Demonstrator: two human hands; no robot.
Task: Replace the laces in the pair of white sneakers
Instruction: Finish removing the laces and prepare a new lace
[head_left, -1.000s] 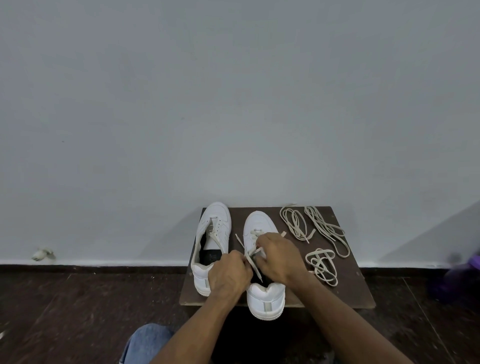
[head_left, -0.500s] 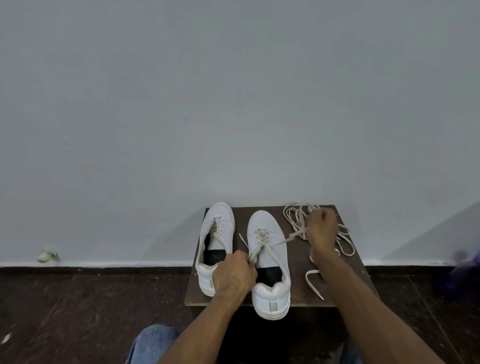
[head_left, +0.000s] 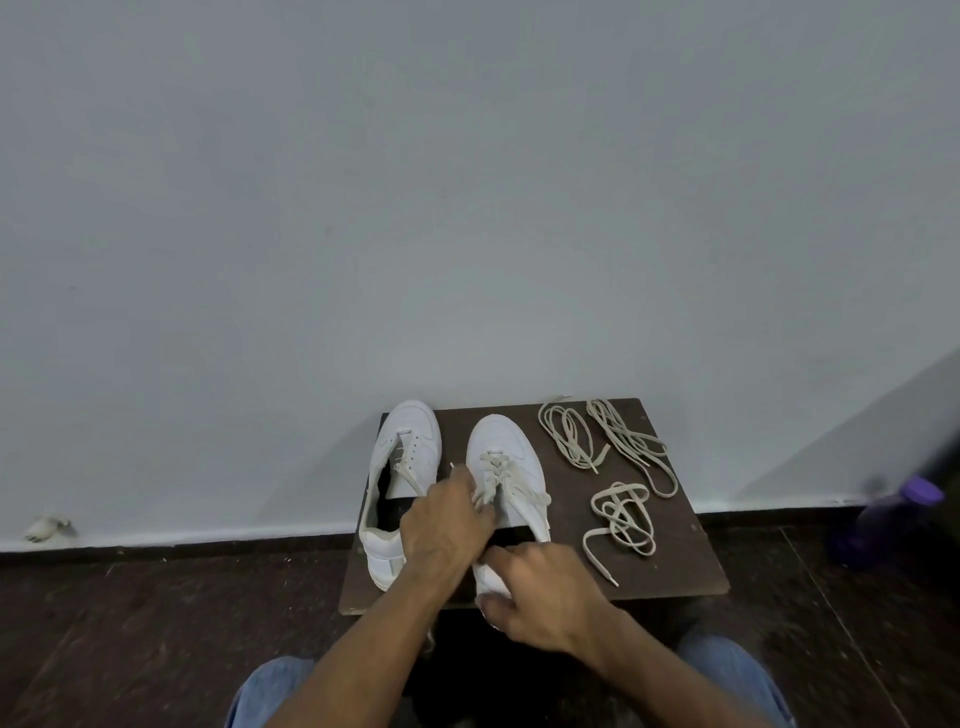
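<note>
White sneaker (head_left: 506, 467) at lower centre of the desk (head_left: 691, 551) is steadied at the heel by the right hand (head_left: 540, 592), its fingers curled round it; the lace (head_left: 498, 478) is pinched by the left hand (head_left: 447, 525). Slack should be drawn out evenly, eyelet by eyelet.

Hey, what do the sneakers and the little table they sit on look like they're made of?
The sneakers look like smooth white leather or a synthetic lookalike, matte with stitched panels. The table looks like dark brown wood or laminated board, with a flat, dull top and thin edge.
</note>
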